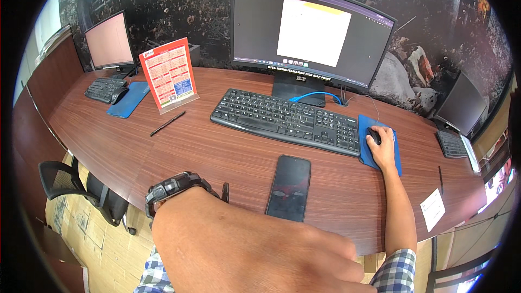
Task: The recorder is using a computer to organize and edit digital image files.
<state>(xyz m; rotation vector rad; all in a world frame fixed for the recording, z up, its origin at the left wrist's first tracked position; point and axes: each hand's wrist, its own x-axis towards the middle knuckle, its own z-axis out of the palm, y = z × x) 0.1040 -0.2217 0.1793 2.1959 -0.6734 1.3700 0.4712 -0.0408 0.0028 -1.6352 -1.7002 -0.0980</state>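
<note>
My right hand (383, 142) rests over a black computer mouse (374, 135) on a blue mouse pad (398, 154), fingers bent around it. Very close in front, my left hand (304, 255) reaches across the lower middle, back of the hand toward me. Its fingers curl under past the knuckles, so whatever they hold, if anything, is hidden. A black wristwatch (176, 187) circles that wrist. Left of the mouse lies a long black keyboard (287, 122). Behind it a curved monitor (259, 27) shows a white page with a yellow strip. A dark-screened phone (290, 187) lies before the keyboard.
A red and white price sign (167, 73) stands on the brown desk (211, 154) beside a black pen (168, 123). Other workstations have a left monitor (110, 40) and a right monitor (464, 103). White paper (432, 210) lies at right; a black chair (81, 187) sits lower left.
</note>
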